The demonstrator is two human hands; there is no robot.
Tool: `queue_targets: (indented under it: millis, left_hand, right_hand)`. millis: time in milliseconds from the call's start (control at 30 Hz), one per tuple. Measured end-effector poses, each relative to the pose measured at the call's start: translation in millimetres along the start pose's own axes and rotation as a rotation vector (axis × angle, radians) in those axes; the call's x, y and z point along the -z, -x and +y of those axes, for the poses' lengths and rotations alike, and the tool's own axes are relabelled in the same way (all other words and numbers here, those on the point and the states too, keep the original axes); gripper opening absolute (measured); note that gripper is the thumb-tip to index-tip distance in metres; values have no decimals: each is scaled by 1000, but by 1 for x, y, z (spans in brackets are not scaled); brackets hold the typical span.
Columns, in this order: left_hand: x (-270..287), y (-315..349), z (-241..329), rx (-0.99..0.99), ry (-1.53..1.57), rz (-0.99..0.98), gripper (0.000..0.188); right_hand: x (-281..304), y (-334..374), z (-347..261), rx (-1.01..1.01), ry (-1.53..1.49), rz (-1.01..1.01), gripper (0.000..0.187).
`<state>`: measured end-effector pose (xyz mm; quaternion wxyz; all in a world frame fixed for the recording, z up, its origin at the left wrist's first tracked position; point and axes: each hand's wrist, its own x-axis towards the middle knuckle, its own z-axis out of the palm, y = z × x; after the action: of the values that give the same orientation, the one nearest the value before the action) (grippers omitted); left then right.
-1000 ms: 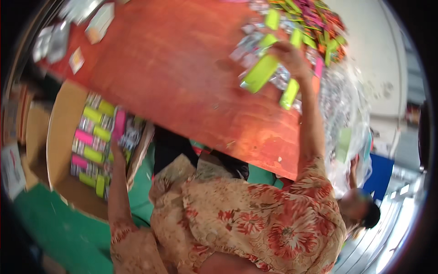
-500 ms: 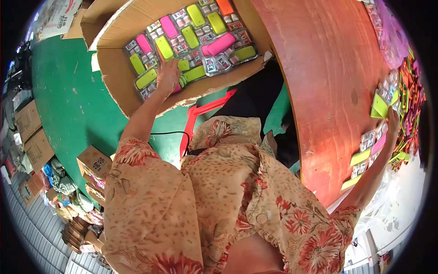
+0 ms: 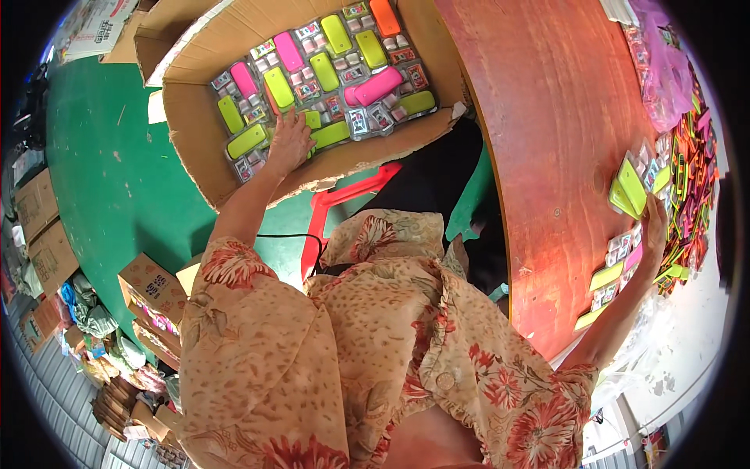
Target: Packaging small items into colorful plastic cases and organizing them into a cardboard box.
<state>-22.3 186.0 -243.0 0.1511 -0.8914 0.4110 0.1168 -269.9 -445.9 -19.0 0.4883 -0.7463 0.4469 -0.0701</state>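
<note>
My left hand (image 3: 291, 142) reaches into a cardboard box (image 3: 191, 129), its fingers stretched out over the near part of the contents. Inside lie rows of clear blister packs (image 3: 326, 72), each with a bright lime, pink or orange oblong piece and small pale parts. One pack with a pink piece (image 3: 379, 86) rests on top of the others. At the far right, my right hand (image 3: 655, 223) is closed on the near end of a blister pack with lime pieces (image 3: 628, 189), tilted above the table. More packs (image 3: 608, 275) lie beside my right forearm.
A reddish wooden table (image 3: 539, 156) stands right of the box. Along its right side is a heap of colourful strip-like pieces (image 3: 687, 195), with a purple plastic bag (image 3: 668, 86) beyond. A red stool frame (image 3: 344, 195) is below the box. Cartons (image 3: 152, 285) stand on the green floor (image 3: 101, 172).
My right hand has moved left and slightly nearer, bringing the lime pack further over the table. My left hand stays in the box, its fingers now spread flatter over the packs.
</note>
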Motion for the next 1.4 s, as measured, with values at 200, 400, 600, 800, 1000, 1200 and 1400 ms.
queue_targets:
  millis: [200,400,600,800,1000,1200,1400]
  left_hand:
    - [-1,-5,4,-12,94,104,35]
    - [9,-2,2,-5,14,-72,35]
    - [3,-1,2,-32,-29,-34,37]
    - [9,0,-3,-27,8,-107,37]
    - [8,3,-6,-21,28,-112,38]
    - [5,3,-6,-31,22,-81,39]
    - [2,4,-9,-26,75,-5,42]
  right_hand:
    - [8,8,20,351,172,-48,21]
    - [-20,22,19,137,-272,-9,32]
    - [-22,26,23,-7,-476,-16,34]
    - [-44,37,9,0,-435,72,36]
    - [-53,45,10,42,-466,56,23]
    - [-60,56,5,24,-554,89,29]
    - [-77,81,-37,123,-593,60,33]
